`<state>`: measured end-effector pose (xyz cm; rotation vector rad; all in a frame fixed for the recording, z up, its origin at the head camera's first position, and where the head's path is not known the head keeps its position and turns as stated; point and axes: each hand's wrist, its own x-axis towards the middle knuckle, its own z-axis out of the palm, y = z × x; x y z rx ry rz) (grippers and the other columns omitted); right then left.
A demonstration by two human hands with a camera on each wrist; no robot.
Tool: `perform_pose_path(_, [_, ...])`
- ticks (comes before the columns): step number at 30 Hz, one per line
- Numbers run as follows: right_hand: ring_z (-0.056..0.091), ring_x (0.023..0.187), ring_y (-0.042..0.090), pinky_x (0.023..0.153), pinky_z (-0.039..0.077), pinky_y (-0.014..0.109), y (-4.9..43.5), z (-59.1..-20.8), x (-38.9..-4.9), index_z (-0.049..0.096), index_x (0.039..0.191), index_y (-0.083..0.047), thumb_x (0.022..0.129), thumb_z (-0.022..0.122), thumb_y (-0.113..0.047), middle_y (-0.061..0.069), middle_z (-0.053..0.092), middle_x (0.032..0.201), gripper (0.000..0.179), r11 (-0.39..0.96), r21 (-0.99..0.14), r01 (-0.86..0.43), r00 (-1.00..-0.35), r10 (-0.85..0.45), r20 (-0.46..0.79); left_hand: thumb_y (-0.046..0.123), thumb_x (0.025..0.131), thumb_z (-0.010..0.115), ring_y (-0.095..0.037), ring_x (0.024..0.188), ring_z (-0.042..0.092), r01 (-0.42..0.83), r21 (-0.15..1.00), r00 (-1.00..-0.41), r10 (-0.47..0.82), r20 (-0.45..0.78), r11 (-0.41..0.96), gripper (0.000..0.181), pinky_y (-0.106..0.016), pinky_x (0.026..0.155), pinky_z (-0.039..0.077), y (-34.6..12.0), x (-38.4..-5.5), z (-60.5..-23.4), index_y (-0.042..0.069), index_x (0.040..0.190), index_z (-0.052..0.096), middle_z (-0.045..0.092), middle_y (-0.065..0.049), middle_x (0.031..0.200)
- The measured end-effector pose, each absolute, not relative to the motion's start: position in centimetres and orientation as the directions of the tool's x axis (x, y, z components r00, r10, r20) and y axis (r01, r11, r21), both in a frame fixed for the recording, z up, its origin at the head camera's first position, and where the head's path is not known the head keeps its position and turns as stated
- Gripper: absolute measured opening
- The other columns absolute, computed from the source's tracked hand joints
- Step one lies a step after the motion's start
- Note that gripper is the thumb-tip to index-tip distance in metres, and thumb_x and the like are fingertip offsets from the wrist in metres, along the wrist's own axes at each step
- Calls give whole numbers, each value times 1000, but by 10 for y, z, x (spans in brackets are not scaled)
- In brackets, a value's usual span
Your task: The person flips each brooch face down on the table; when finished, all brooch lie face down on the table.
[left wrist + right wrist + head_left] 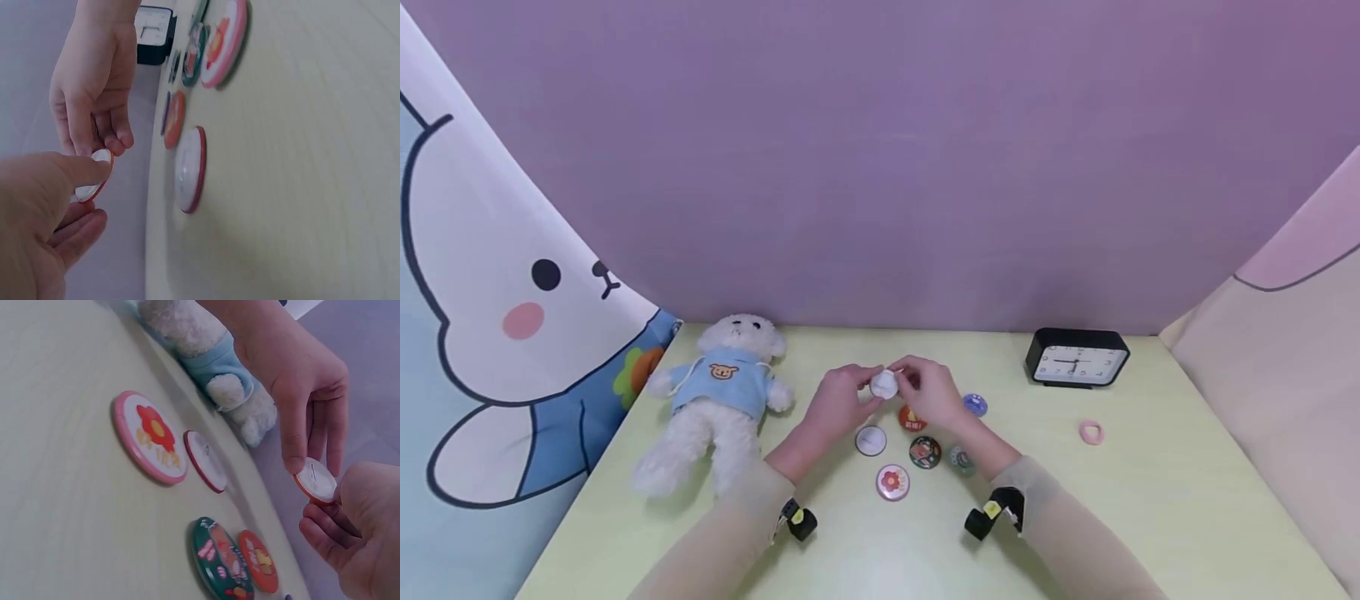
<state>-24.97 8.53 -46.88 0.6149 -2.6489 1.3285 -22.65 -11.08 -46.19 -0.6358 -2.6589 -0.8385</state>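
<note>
Both hands hold one pin-back button badge (pixel 883 384) above the table, its white back and pin showing and its rim orange-red. My left hand (pixel 841 402) pinches its left edge between thumb and fingers. From the other side my right hand (pixel 931 390) grips the badge at its edge; in the right wrist view the thumb lies by the pin. Below them on the table are a face-down white badge (pixel 871 440), an orange badge (pixel 912 418), a dark green badge (pixel 925 452) and a pink-rimmed flower badge (pixel 892 482).
A blue-purple badge (pixel 975 405) and a grey-green badge (pixel 961 460) lie beside the right forearm. A white plush toy (pixel 722 400) in a blue top lies at left. At right stand a black clock (pixel 1078 358) and, nearer, a pink hair tie (pixel 1092 432).
</note>
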Motion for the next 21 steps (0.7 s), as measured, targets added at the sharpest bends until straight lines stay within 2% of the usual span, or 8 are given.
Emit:
perform_pose_path(5, [60,68,12,59,52,21,90,-456,-248,72,122,-8,107,59,-8,8,72,87,20,519,-760,-391,-909,-349,229,16,86,90,-28,92,75,470,498,-879,333,342,729,48,-38,80,65,-108,-222,-448,2,130,75,79,-15,105])
perform_pose_path(8, [64,78,13,69,57,24,91,-452,-247,71,128,-7,104,64,-9,7,74,97,25,537,-732,-419,-890,-402,215,16,87,90,-30,95,77,453,508,-888,322,328,732,46,-39,83,66,-109,-221,-444,2,128,75,80,-16,110])
perform_pose_path(12, [68,93,15,83,62,28,94,-453,-247,68,136,-5,95,77,-10,6,73,110,43,570,-649,-504,-840,-498,216,17,86,90,-28,93,76,434,511,-899,316,304,742,41,-39,82,65,-112,-224,-446,2,121,78,80,-15,106])
perform_pose_path(16, [69,98,19,87,62,29,94,-457,-248,68,137,-3,91,83,-11,7,71,112,49,595,-583,-553,-812,-542,217,17,84,92,-25,87,73,434,500,-899,325,293,749,34,-37,77,62,-114,-229,-455,4,113,80,79,-12,96])
perform_pose_path(21, [70,105,24,90,64,33,92,-461,-249,68,137,-2,93,83,-13,9,69,117,48,621,-555,-554,-809,-557,185,15,84,91,-25,87,74,431,513,-902,341,264,743,32,-38,78,63,-115,-232,-462,2,111,80,80,-13,96])
